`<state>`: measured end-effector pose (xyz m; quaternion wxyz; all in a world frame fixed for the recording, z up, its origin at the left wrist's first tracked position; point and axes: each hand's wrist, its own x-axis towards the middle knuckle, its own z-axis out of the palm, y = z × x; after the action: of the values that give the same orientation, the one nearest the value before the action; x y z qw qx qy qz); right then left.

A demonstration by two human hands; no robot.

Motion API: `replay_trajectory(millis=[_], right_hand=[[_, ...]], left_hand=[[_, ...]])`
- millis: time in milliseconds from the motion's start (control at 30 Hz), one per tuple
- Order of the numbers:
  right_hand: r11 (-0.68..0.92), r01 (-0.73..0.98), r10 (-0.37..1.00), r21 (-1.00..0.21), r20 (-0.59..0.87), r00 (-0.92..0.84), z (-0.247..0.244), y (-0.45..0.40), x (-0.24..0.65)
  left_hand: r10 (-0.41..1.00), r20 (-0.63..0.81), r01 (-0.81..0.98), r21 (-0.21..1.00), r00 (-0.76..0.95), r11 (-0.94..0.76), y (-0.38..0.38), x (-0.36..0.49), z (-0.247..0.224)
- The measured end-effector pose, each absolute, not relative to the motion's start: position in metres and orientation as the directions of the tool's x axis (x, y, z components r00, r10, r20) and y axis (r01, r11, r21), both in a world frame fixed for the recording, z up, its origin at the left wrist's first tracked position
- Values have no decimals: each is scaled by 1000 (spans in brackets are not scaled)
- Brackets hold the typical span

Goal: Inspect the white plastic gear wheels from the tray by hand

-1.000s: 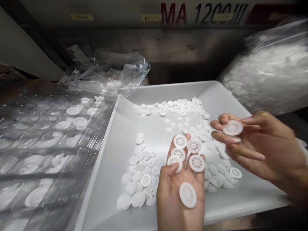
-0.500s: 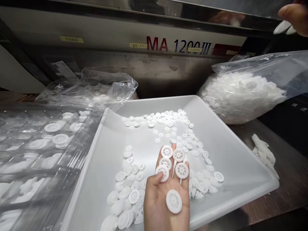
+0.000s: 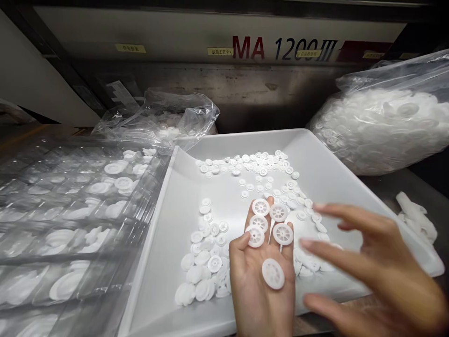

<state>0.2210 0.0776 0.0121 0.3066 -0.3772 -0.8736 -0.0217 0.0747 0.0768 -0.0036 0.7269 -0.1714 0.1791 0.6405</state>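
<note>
A pale plastic tray (image 3: pixel 322 164) lies beneath the blurred right grip (image 3: pixel 389 271), its fingers spread, and the palm-up left grip (image 3: pixel 254 271) beside it, thumb pinching one of five white spoked wheels (image 3: pixel 283 234) against its fingers, a sixth wheel (image 3: pixel 273 274) on the palm.

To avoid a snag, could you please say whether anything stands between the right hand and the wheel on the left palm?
Nothing visible does: the gap between the right hand and the wheel is open; five more wheels lie farther up the left hand.
</note>
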Motion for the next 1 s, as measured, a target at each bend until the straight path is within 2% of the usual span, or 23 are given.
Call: replay_trajectory(millis=[100,167,300,367,467,700,1000], right_hand=[[773,614,599,-159,504,-623,6,70,202],[800,569,584,-188,462,-668,1,70,199],[837,521,526,-170,512,-679,-9,72,208],[852,509,477,-119,576,-664,-12,71,212],[867,488,452,-103,576,-681,-13,68,217],[853,473,518,-220,461,-720,-15,68,225],[830,484,558,-278,433,-708,-22,71,232]], left_hand=[[909,-388,-987,-19,152,157,72,74,-5],[932,-322,-985,-4,167,175,69,75,-5],[953,-249,-985,-41,170,165,66,78,-6],[948,-268,-985,-50,172,164,67,78,-6],[931,-326,-986,-47,164,157,69,77,-7],[908,-382,-985,-62,170,158,69,77,-5],[886,-425,-982,-108,186,154,73,78,-5]])
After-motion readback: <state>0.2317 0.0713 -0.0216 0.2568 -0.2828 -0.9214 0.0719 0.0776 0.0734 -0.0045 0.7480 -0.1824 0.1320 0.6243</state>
